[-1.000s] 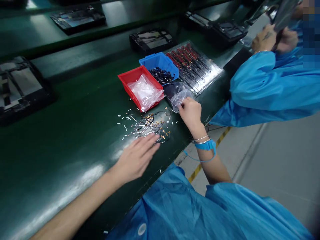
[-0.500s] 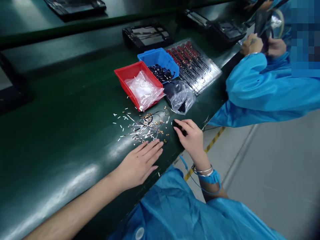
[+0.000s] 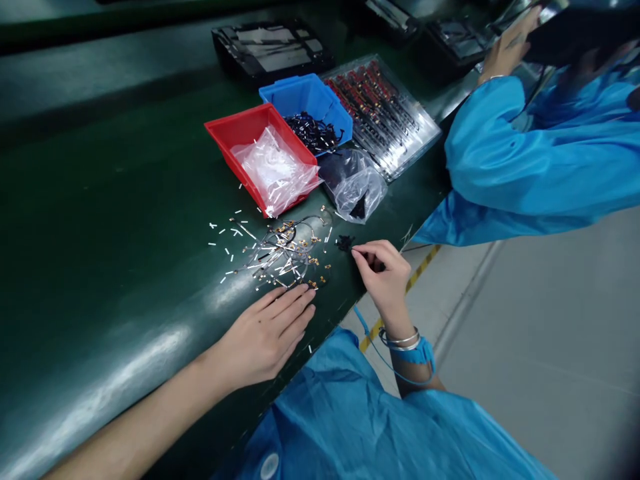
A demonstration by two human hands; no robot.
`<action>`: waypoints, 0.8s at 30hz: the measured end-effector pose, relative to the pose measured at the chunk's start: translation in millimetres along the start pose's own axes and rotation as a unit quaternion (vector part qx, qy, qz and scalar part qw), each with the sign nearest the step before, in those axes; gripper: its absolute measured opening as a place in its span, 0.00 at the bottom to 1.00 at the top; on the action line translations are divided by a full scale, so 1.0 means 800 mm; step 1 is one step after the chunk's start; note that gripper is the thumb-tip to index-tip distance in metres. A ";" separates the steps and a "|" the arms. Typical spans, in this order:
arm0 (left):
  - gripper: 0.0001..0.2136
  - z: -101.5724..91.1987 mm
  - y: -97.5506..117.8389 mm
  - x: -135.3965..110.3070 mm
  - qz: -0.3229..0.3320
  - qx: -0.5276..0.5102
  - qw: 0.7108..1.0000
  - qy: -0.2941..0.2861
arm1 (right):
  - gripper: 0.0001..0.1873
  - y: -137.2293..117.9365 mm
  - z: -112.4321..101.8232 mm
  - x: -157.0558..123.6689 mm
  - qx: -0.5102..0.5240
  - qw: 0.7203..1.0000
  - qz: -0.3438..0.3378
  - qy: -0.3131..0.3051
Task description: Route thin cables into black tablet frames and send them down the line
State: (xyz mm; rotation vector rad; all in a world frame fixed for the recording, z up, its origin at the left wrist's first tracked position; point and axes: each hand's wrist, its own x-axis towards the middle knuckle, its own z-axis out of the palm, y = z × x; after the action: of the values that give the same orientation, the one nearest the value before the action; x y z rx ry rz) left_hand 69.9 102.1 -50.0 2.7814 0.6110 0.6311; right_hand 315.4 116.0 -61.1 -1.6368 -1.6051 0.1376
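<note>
At the near edge of the dark green conveyor belt [image 3: 125,220], the right hand [image 3: 385,277] is drawn to a narrow pinch just beside a small black crumpled part [image 3: 344,242]; whether it grips anything I cannot tell. The left hand [image 3: 265,337] lies flat and wide, fingertips at a scattered pile of thin gold-ended wires [image 3: 283,257]. A light fingertip pinch, kept clear of that tangle, seems the surest way to lift one piece alone.

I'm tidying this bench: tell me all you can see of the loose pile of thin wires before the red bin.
The pile of wires is a tangle of thin dark and silvery leads with gold-coloured ends, lying flat on the green bench among scattered white bits. The left hand lies with fingers at its near edge.
</note>
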 end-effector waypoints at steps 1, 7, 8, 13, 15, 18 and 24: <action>0.16 0.000 0.000 0.000 0.001 -0.001 1.000 -0.001 | 0.05 0.000 0.001 -0.001 -0.003 1.000 0.000 -0.002; 0.16 0.002 0.000 0.001 0.003 0.005 1.000 0.001 | 0.05 0.000 0.007 0.000 -0.009 1.000 -0.015 -0.011; 0.16 0.002 0.000 0.000 0.003 0.007 1.000 0.000 | 0.05 -0.001 0.007 0.001 -0.009 1.000 -0.015 -0.011; 0.16 0.003 0.000 -0.002 0.004 0.010 1.000 -0.008 | 0.06 -0.008 -0.001 0.004 -0.005 0.998 0.038 -0.053; 0.16 0.003 0.000 -0.002 0.003 0.007 1.000 -0.009 | 0.06 -0.010 -0.006 0.003 -0.015 0.994 0.072 -0.080; 0.16 0.004 -0.001 -0.002 0.003 0.011 1.000 -0.008 | 0.05 -0.010 -0.012 0.003 -0.043 0.989 0.110 -0.087; 0.15 0.005 -0.001 -0.001 0.006 0.023 1.000 -0.005 | 0.06 0.007 -0.023 0.014 0.022 0.994 0.034 -0.106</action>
State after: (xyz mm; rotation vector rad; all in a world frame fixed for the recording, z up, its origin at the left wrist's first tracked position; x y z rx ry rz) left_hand 71.0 101.9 -53.8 2.8317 0.6136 0.6115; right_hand 332.7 117.6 -47.3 -1.6880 -1.6917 0.3920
